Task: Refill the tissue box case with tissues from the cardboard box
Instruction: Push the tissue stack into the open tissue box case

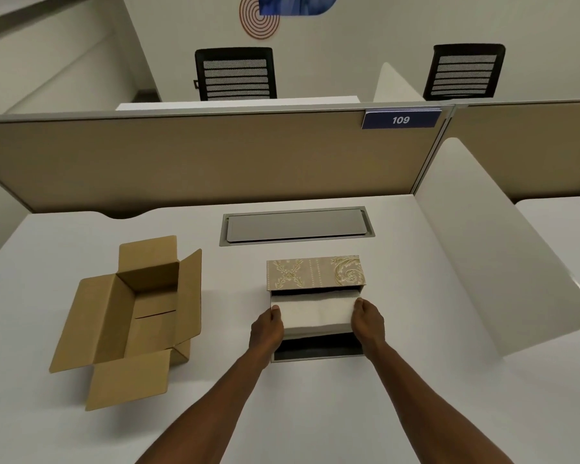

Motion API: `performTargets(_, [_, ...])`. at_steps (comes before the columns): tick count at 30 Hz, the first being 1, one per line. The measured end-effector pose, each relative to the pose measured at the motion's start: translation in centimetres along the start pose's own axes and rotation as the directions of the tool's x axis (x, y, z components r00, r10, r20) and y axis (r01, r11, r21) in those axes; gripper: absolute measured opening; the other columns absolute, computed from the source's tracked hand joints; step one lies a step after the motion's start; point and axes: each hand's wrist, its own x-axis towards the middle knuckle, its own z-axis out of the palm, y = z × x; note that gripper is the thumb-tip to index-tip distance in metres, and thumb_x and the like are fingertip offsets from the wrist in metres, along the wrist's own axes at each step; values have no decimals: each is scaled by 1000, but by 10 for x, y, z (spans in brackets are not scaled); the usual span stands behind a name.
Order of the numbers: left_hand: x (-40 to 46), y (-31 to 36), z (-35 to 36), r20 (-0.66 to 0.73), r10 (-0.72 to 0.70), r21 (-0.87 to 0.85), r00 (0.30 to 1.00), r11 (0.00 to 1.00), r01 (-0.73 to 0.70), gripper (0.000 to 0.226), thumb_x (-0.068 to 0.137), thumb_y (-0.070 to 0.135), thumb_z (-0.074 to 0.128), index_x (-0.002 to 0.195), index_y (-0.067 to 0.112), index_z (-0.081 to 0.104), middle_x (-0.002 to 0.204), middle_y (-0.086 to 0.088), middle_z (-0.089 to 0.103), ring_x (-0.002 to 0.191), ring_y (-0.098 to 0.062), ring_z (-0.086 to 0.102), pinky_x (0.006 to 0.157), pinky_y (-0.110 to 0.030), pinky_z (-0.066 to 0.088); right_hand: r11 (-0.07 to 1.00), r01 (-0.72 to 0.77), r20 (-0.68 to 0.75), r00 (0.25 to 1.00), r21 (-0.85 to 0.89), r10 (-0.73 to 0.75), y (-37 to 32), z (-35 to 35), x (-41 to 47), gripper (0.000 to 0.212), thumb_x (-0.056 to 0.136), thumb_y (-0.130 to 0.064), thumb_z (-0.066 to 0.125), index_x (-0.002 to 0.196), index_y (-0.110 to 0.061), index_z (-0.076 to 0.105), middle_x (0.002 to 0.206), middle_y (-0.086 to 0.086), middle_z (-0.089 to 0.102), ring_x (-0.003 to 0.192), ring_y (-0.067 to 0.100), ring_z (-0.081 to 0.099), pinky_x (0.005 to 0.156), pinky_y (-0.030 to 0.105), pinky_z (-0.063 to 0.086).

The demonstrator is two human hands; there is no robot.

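A beige patterned tissue box case (315, 272) stands open on the white desk, its lid raised at the back and its dark tray (318, 350) showing in front. A white stack of tissues (317, 313) sits over the case opening. My left hand (268, 329) grips the stack's left end and my right hand (368, 321) grips its right end. The brown cardboard box (138, 316) lies to the left with its flaps spread, and its inside looks empty.
A grey cable hatch (297, 226) is set into the desk behind the case. A tan partition (215, 155) runs along the back, and a curved white divider (503, 262) stands on the right. Two black chairs sit beyond the partition.
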Motion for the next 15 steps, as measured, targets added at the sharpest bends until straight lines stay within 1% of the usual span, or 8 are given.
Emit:
performTargets(3, [1, 1, 0, -7, -2, 16, 1000, 1000, 2, 51, 108, 41, 25, 133, 5, 53, 130, -12, 58, 100, -19, 49, 97, -35, 44, 999, -2, -56, 998, -43, 0, -3, 5, -2, 46, 111, -27, 28, 107, -1, 66, 106, 17, 68, 100, 34, 61, 87, 37, 43])
performTargets(4, [2, 0, 0, -6, -3, 21, 1000, 1000, 3, 51, 108, 41, 26, 133, 5, 52, 130, -12, 57, 100, -19, 48, 97, -34, 44, 999, 3, -62, 998, -44, -6, -2, 6, -2, 46, 111, -27, 28, 108, 0, 66, 107, 17, 68, 98, 34, 60, 87, 37, 43])
performTargets(7, [4, 0, -2, -21, 10, 37, 1000, 999, -9, 49, 108, 40, 27, 129, 4, 55, 123, -12, 60, 99, -19, 51, 93, -32, 45, 999, 24, -56, 998, -26, -25, 2, 5, -2, 49, 111, -32, 28, 103, -2, 65, 103, 16, 68, 90, 27, 56, 83, 36, 44])
performTargets(9, [6, -1, -2, -34, 12, 50, 999, 999, -11, 49, 108, 40, 28, 125, 5, 57, 117, -10, 62, 100, -21, 55, 96, -34, 48, 999, 34, -54, 998, -11, -35, 6, 4, 0, 52, 110, -38, 26, 102, -4, 65, 99, 12, 67, 90, 27, 58, 82, 36, 44])
performTargets(10, [7, -1, -2, -39, 11, 56, 999, 998, -8, 49, 108, 40, 28, 124, 5, 58, 117, -10, 63, 102, -22, 57, 97, -36, 49, 999, 40, -53, 998, -9, -40, 8, 4, 0, 54, 110, -40, 26, 102, -4, 65, 98, 10, 66, 90, 27, 59, 81, 36, 45])
performTargets(11, [7, -1, -1, -43, 10, 62, 999, 998, -8, 49, 108, 40, 28, 123, 6, 59, 119, -11, 63, 104, -23, 57, 98, -36, 49, 999, 50, -52, 997, -16, -50, 10, 4, 0, 55, 110, -41, 26, 101, -4, 65, 96, 10, 66, 89, 28, 60, 80, 35, 45])
performTargets(13, [7, -2, 0, -46, 7, 66, 999, 998, -4, 47, 108, 40, 28, 120, 7, 59, 119, -12, 63, 102, -22, 57, 97, -35, 48, 996, 70, -53, 996, -54, -72, 11, 4, 0, 54, 110, -38, 26, 90, -5, 63, 91, 12, 67, 86, 30, 61, 77, 35, 43])
performTargets(15, [7, -2, 0, -51, 10, 67, 999, 998, -7, 39, 108, 39, 30, 107, 12, 58, 115, -11, 64, 97, -21, 56, 92, -33, 48, 994, 62, -55, 996, -95, -67, 7, 3, 1, 53, 110, -36, 27, 79, -7, 58, 84, 13, 66, 83, 31, 60, 74, 36, 41])
